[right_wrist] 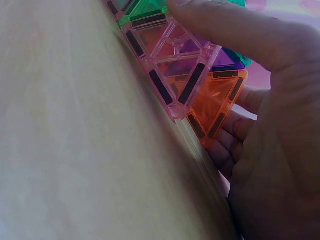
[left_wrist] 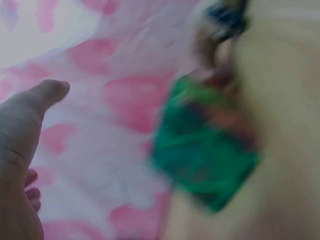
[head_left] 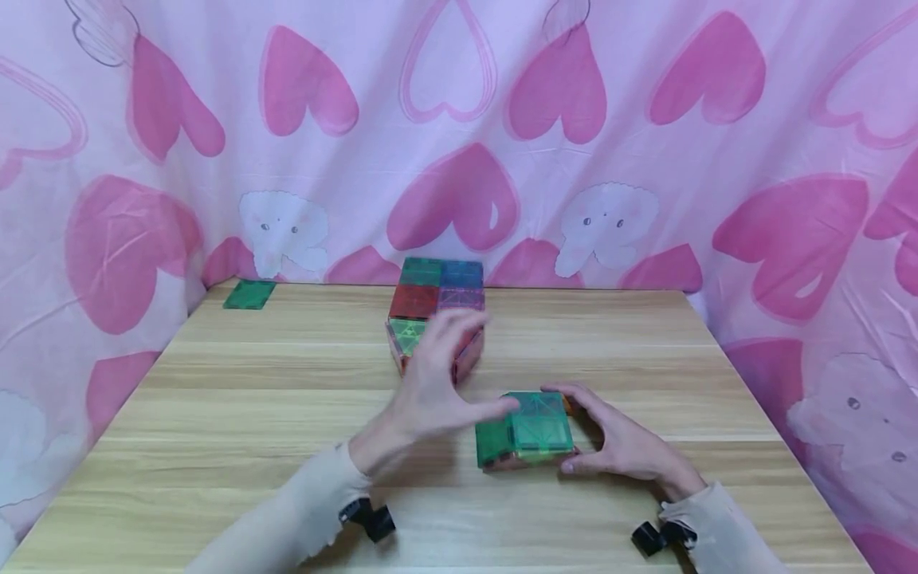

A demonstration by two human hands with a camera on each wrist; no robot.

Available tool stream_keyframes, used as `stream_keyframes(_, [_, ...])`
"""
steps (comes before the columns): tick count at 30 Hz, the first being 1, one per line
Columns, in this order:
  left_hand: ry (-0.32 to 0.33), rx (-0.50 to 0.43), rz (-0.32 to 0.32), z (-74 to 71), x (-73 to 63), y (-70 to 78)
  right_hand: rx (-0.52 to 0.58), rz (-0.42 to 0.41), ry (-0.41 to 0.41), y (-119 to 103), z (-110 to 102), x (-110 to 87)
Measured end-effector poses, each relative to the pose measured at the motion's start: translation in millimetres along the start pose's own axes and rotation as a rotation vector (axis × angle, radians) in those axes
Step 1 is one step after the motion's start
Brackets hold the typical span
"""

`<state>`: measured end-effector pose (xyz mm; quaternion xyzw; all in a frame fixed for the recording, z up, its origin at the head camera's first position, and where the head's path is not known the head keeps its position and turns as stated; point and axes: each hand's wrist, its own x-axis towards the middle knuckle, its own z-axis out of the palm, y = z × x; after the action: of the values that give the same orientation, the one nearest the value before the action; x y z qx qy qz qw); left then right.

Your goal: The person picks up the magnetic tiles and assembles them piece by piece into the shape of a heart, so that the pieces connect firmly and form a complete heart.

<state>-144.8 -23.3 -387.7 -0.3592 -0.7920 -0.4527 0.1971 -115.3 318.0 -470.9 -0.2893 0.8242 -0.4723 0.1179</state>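
My right hand (head_left: 631, 446) holds a small block of translucent magnetic tiles (head_left: 541, 422), thumb on its near side and fingers behind. Green square tiles show on its top and left side. In the right wrist view a pink triangular tile (right_wrist: 157, 82) and an orange triangular tile (right_wrist: 212, 102) form its right end, close over the table. My left hand (head_left: 430, 391) is raised with fingers spread, its thumb overlapping the block's upper left corner in the head view. Behind the left hand stands a larger magnetic-tile build (head_left: 416, 301) with green, blue, red and purple squares on top, partly hidden.
A single green square tile (head_left: 249, 294) lies at the back left corner of the wooden table (head_left: 287, 383). A pink curtain with hearts (head_left: 459, 199) hangs along the back and both sides.
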Motion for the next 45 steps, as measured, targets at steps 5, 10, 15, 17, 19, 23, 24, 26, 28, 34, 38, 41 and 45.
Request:
stream_keyframes(5, [0.224,0.077,0.053,-65.4,21.4,-24.2,-0.003,-0.02,-0.009,0,1,0.5])
stream_keyframes(10, [0.391,0.194,-0.047,-132.7,20.5,-68.7,0.0,-0.032,-0.005,0,2,0.4])
stream_keyframes(15, [0.48,0.287,-0.276,-189.0,-7.3,-128.2,-0.003,-0.033,0.004,0,2,1.3])
stream_keyframes(17, [0.477,0.303,-0.425,-205.0,-25.2,-149.3,-0.003,-0.034,0.005,0,1,1.2])
stream_keyframes(19, [0.447,0.314,-0.565,-217.3,-43.5,-167.7,-0.006,-0.04,0.006,2,1,1.0])
stream_keyframes(23, [0.367,0.316,-0.719,-231.2,-71.7,-196.4,-0.007,-0.043,0.007,3,1,0.7])
stream_keyframes(24, [0.344,0.319,-0.732,-233.0,-76.8,-202.2,-0.005,-0.042,0.008,2,1,0.8])
stream_keyframes(26, [0.297,0.336,-0.726,-235.9,-85.3,-212.6,-0.002,-0.033,0.008,2,1,1.1])
stream_keyframes(28, [0.244,0.355,-0.719,-238.0,-92.5,-220.8,0.0,-0.022,0.008,1,1,1.5])
stream_keyframes(34, [0.074,0.44,-0.717,-241.2,-108.3,-235.9,-0.009,-0.006,0.008,0,2,2.0])
stream_keyframes(38, [-0.011,0.524,-0.696,-239.3,-112.7,-239.3,-0.02,-0.015,0.015,2,2,2.2])
stream_keyframes(41, [-0.019,0.548,-0.692,-237.1,-113.0,-239.2,-0.022,-0.019,0.018,3,1,2.3])
stream_keyframes(45, [0.024,0.516,-0.733,-234.7,-112.0,-237.3,-0.018,-0.013,0.02,2,1,1.4])
